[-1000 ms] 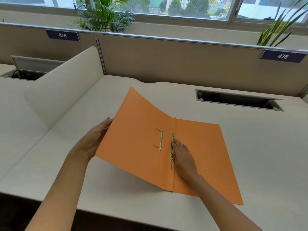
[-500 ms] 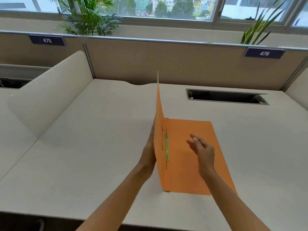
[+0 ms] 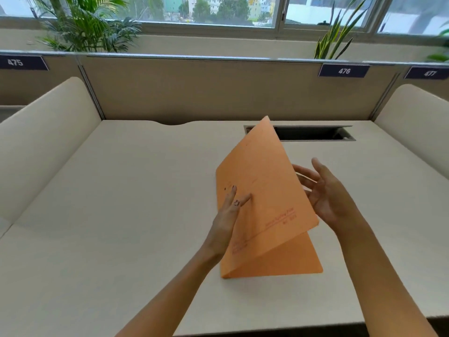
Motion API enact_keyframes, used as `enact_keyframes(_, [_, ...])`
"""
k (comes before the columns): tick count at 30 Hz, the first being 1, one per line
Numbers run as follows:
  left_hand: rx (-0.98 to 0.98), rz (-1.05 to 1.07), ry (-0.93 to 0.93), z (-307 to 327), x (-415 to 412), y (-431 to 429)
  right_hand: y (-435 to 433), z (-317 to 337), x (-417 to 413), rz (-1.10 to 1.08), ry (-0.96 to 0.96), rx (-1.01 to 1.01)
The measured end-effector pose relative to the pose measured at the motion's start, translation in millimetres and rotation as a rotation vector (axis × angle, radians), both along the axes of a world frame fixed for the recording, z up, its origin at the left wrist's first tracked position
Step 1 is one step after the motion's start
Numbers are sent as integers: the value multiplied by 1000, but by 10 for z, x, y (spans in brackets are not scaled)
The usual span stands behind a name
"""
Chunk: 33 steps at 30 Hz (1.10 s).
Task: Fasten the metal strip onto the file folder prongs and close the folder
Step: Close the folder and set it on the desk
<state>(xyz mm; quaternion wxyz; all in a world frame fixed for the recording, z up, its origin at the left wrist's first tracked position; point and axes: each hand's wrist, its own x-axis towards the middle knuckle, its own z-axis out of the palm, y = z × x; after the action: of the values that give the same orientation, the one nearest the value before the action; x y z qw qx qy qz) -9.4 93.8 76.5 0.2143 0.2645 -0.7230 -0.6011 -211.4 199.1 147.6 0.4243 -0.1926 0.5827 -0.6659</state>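
Fingers [image 3: 239, 199] of my left hand [image 3: 227, 220] are spread flat on the outside of the orange folder's [image 3: 257, 205] top cover, holding nothing, pushing it down so it shuts. On the other side my right hand [image 3: 328, 198] waits with its fingers wide and loose, just under the cover's free edge, so I think it is there to slow the cover. On the tabletop [image 3: 121, 215] the folder stands half open like a tent, and I cannot see the metal strip or prongs inside.
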Motion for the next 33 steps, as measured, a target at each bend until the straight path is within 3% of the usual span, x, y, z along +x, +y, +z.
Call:
enact_keyframes(4, [-294, 174, -83, -218, 11, 50, 142, -38, -139, 34, 206, 150])
enact_keyframes(12, [-245, 403, -258, -504, 38, 8, 203, -536, -293, -117, 551, 638])
enact_keyframes(19, [-153, 505, -366, -522, 95, -29, 129, -888, -71, -127, 630, 902])
enact_keyframes(27, [-27, 500, -408, -489, 38, -31, 13, -1011, 120, -184, 650, 971])
enact_keyframes(33, [9, 541, -391, -529, 10, -83, -6, -1030, 98, -255, 574, 838])
